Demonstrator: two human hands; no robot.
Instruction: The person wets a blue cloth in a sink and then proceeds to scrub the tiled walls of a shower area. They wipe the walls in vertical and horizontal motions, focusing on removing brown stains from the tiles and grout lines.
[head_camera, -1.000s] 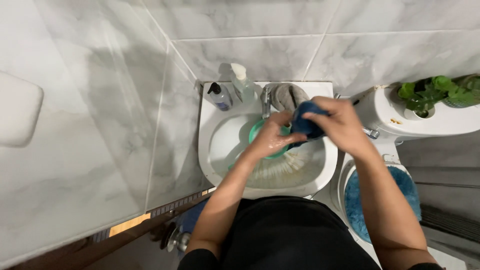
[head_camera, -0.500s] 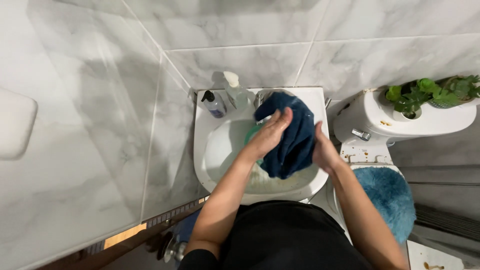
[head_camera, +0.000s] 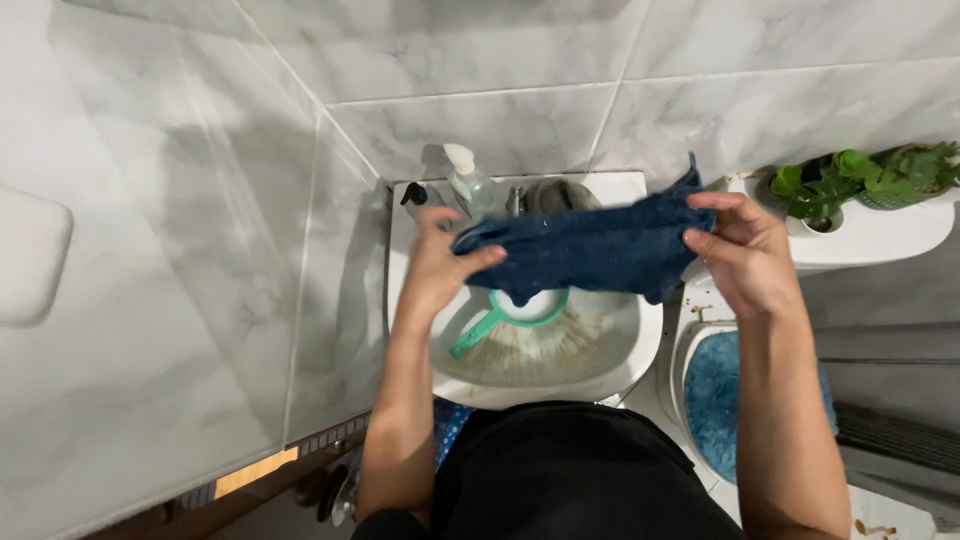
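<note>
Head view, looking down over a small white sink (head_camera: 640, 365) set against grey marble-look wall tiles (head_camera: 200, 250). Both hands are raised above the basin, holding a dark blue cloth (head_camera: 585, 250) stretched flat between them. The left hand (head_camera: 440, 265) is clenched on the cloth's left end, thumb lying over the top edge; the right hand (head_camera: 745, 255) is grasping the right end, fingers curled over a corner that sticks up toward the wall. The cloth hangs in the air above the far half of the sink, well clear of the water, with its lower edge sagging in uneven folds. Below it, in the basin, lies a green scoop-like tool (head_camera: 500, 318) with its handle pointing near-left, resting in cloudy, brownish water. On the far rim of the sink stand a clear pump bottle (head_camera: 468, 182) with a white top and, just left of it, a smaller bottle with a black pump (head_camera: 415, 196); the tap (head_camera: 518, 198) is partly hidden behind the cloth. To the right is a white toilet cistern (head_camera: 880, 232) carrying green potted plants (head_camera: 860, 175), and near it a toilet with a blue fuzzy seat cover (head_camera: 715, 395). The person's black clothing (head_camera: 570, 475) fills the near centre.
</note>
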